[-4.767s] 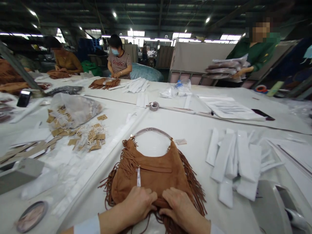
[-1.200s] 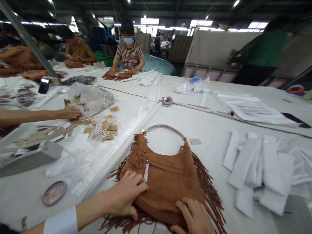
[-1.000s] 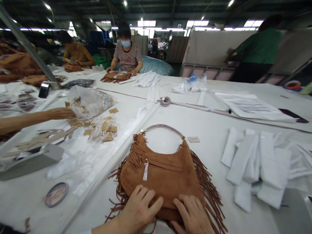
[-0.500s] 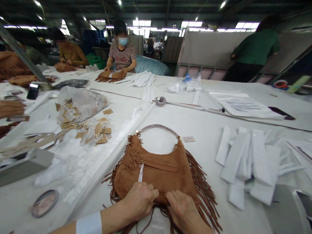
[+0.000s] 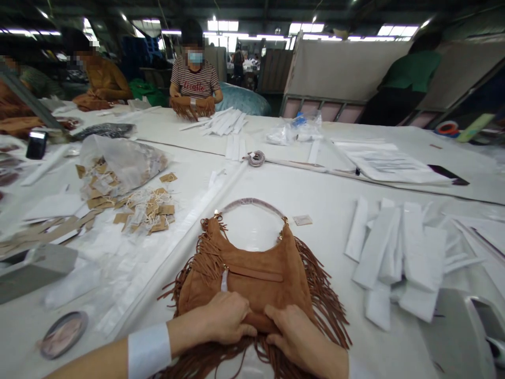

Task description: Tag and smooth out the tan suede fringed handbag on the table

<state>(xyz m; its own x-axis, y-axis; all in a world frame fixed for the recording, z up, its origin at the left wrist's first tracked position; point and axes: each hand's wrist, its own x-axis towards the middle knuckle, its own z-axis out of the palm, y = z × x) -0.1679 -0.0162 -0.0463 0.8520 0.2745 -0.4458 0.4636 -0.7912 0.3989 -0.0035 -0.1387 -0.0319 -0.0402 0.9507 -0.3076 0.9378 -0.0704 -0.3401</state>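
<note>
A brown suede handbag [image 5: 252, 287] with long fringe lies on the white table before me, its wrapped handle [image 5: 252, 202] arching away from me. My left hand [image 5: 226, 317] grips the bag's lower edge left of centre, fingers on top and thumb below. Just right of it, my right hand [image 5: 294, 329] pinches the same edge. The edge bulges up a little between the two hands. A zip on the front carries a puller wrapped in white [image 5: 224, 280]. Fringe strands spread out at both sides and under my wrists.
At the right lie white paper strips [image 5: 394, 252] beside a grey box [image 5: 453, 337]. Brown tags [image 5: 152, 210] spill from a plastic bag [image 5: 126, 160] at the left, near a tape roll [image 5: 63, 334]. Across the table, a person in a striped shirt [image 5: 194, 81] holds a fringed brown bag.
My hands have shifted their hold on the bag's lower edge; my left thumb now shows beneath it. Across the table, the other person's brown bag is raised more upright.
</note>
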